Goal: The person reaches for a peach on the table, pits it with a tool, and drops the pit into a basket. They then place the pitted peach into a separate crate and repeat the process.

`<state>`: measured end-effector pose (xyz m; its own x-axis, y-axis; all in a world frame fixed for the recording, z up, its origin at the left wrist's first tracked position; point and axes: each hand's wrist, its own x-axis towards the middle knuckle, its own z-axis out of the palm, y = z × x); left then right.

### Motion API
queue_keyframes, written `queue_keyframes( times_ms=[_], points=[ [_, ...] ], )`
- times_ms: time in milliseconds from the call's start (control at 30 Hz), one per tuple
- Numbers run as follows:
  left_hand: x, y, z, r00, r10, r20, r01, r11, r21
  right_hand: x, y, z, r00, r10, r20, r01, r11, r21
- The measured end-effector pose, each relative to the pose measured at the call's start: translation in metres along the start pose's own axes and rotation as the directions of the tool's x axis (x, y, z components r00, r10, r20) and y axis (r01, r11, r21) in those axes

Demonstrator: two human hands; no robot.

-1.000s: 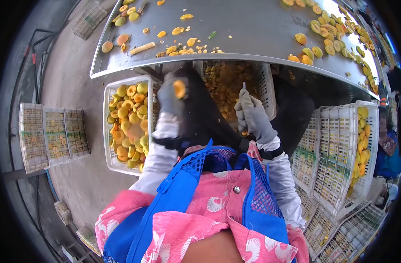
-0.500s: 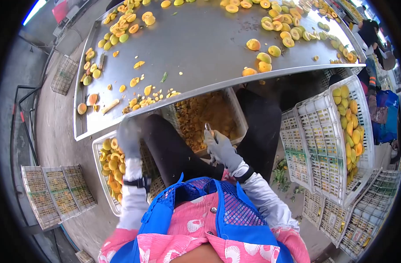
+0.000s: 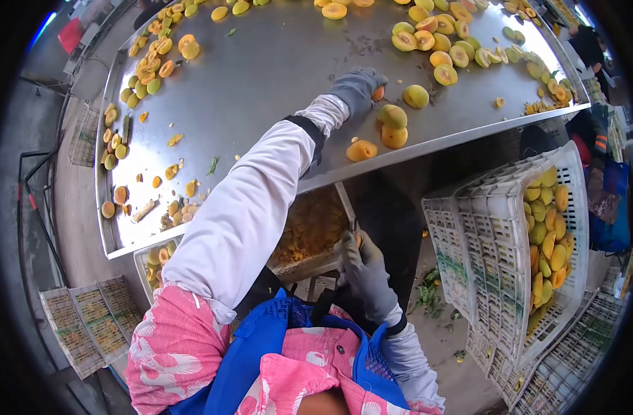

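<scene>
My left hand [image 3: 358,90], in a grey glove, reaches across the metal table and closes around an orange peach [image 3: 378,93], mostly hidden by the fingers. Close to it lie a whole yellow-green peach [image 3: 416,96], two touching peaches [image 3: 393,126] and an orange one [image 3: 362,150] by the table's front edge. Below that edge, my right hand [image 3: 369,277], also gloved, is closed on a small knife [image 3: 353,225] whose metal part points up; its handle is mostly covered. Between my legs stands a crate [image 3: 309,267] with brown and orange scraps.
Peach halves [image 3: 444,59] lie along the far side and left end of the metal table [image 3: 275,76]. A tilted white crate [image 3: 492,238] of peaches stands at right, another crate [image 3: 147,266] at left under my arm. A person [image 3: 596,69] is at far right.
My left hand has gone from above the left crate up across the table and taken hold of a peach. My right hand, still with the knife, has shifted slightly right and down.
</scene>
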<state>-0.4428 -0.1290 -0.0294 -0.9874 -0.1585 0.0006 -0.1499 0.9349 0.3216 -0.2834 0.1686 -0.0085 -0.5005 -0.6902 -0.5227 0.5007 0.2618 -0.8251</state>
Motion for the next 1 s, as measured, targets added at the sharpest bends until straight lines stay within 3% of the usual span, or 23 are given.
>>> queue_keyframes(
  times_ms=[33, 133, 167, 200, 267, 300, 367, 400, 433, 467, 500, 533, 567, 600, 633, 667, 733, 767, 800, 833, 867, 933, 1000],
  points=[
    [-0.008, -0.001, 0.0, 1.0, -0.009, 0.012, 0.009, 1.0, 0.004, 0.001, -0.013, 0.0, 1.0, 0.021, -0.004, -0.021, 1.0, 0.02],
    [-0.061, -0.006, -0.01, 0.997, -0.083, 0.006, 0.083, 0.994, -0.064, 0.012, -0.019, -0.001, 0.988, -0.149, 0.029, 0.15, 0.989, -0.014],
    [-0.087, -0.007, -0.018, 0.972, -0.198, 0.125, 0.232, 0.729, -0.644, 0.012, -0.028, 0.004, 0.972, -0.23, 0.038, 0.232, 0.97, -0.073],
    [-0.111, -0.005, -0.025, 0.936, -0.215, 0.28, 0.315, 0.15, -0.937, 0.007, -0.042, 0.011, 0.989, -0.143, 0.023, 0.143, 0.99, 0.006],
    [-0.174, 0.02, -0.032, 0.967, -0.196, 0.163, 0.149, -0.081, -0.985, 0.002, -0.051, 0.02, 0.988, -0.134, 0.076, 0.129, 0.99, 0.062],
    [-0.201, 0.037, -0.034, 0.963, -0.211, 0.165, 0.151, -0.079, -0.985, 0.0, -0.052, 0.026, 0.988, -0.123, 0.096, 0.119, 0.992, 0.045],
    [-0.241, 0.065, -0.038, 0.942, -0.244, -0.229, -0.144, 0.323, -0.936, -0.007, -0.048, 0.041, 0.987, -0.131, 0.097, 0.131, 0.991, 0.009],
    [-0.248, 0.061, -0.038, 0.972, -0.186, 0.144, 0.038, -0.48, -0.876, -0.012, -0.045, 0.046, 0.979, -0.173, 0.104, 0.18, 0.982, -0.061],
    [-0.26, 0.066, -0.039, 0.973, -0.191, 0.132, 0.024, -0.482, -0.876, -0.016, -0.043, 0.052, 0.969, -0.219, 0.113, 0.233, 0.964, -0.129],
    [-0.274, 0.076, -0.04, 0.949, -0.258, -0.183, -0.135, 0.193, -0.972, -0.019, -0.035, 0.058, 0.946, -0.308, 0.104, 0.322, 0.93, -0.177],
    [-0.289, 0.087, -0.04, 0.882, -0.116, -0.456, -0.205, 0.777, -0.595, -0.025, -0.031, 0.064, 0.945, -0.307, 0.111, 0.323, 0.928, -0.185],
    [-0.296, 0.105, -0.053, 0.922, -0.277, -0.272, -0.139, 0.419, -0.897, -0.031, -0.029, 0.07, 0.931, -0.349, 0.108, 0.364, 0.909, -0.201],
    [-0.302, 0.105, -0.054, 0.917, -0.277, -0.286, -0.152, 0.421, -0.894, -0.035, -0.028, 0.075, 0.912, -0.397, 0.102, 0.41, 0.886, -0.216],
    [-0.308, 0.103, -0.053, 0.902, -0.23, -0.365, -0.191, 0.546, -0.816, -0.036, -0.024, 0.077, 0.908, -0.405, 0.109, 0.42, 0.88, -0.223],
    [-0.313, 0.101, -0.051, 0.885, -0.173, -0.432, -0.222, 0.659, -0.719, -0.037, -0.02, 0.08, 0.879, -0.466, 0.099, 0.469, 0.811, -0.35],
    [-0.317, 0.098, -0.049, 0.881, -0.175, -0.439, -0.226, 0.66, -0.716, -0.039, -0.017, 0.083, 0.847, -0.523, 0.097, 0.503, 0.727, -0.468],
    [-0.328, 0.1, -0.051, 0.795, -0.158, -0.586, -0.247, 0.797, -0.55, -0.051, -0.019, 0.093, 0.821, -0.555, 0.133, 0.537, 0.671, -0.511],
    [-0.331, 0.106, -0.055, 0.789, -0.164, -0.593, -0.247, 0.799, -0.549, -0.055, -0.022, 0.096, 0.796, -0.584, 0.158, 0.563, 0.617, -0.55],
    [-0.335, 0.113, -0.06, 0.821, -0.396, -0.413, -0.204, 0.471, -0.858, -0.057, -0.021, 0.099, 0.793, -0.585, 0.168, 0.567, 0.61, -0.553],
    [-0.338, 0.121, -0.066, 0.841, -0.521, -0.149, -0.15, 0.04, -0.988, -0.058, -0.02, 0.102, 0.767, -0.616, 0.183, 0.599, 0.582, -0.549],
    [-0.341, 0.121, -0.064, 0.838, -0.524, -0.155, -0.157, 0.041, -0.987, -0.06, -0.019, 0.104, 0.738, -0.645, 0.196, 0.629, 0.554, -0.545],
    [-0.345, 0.122, -0.061, 0.783, -0.521, -0.339, -0.245, 0.243, -0.939, -0.064, -0.016, 0.11, 0.728, -0.654, 0.208, 0.65, 0.561, -0.513],
    [-0.347, 0.134, -0.062, 0.732, -0.563, -0.384, -0.3, 0.238, -0.924, -0.066, -0.013, 0.113, 0.716, -0.664, 0.216, 0.671, 0.569, -0.475]
  ],
)
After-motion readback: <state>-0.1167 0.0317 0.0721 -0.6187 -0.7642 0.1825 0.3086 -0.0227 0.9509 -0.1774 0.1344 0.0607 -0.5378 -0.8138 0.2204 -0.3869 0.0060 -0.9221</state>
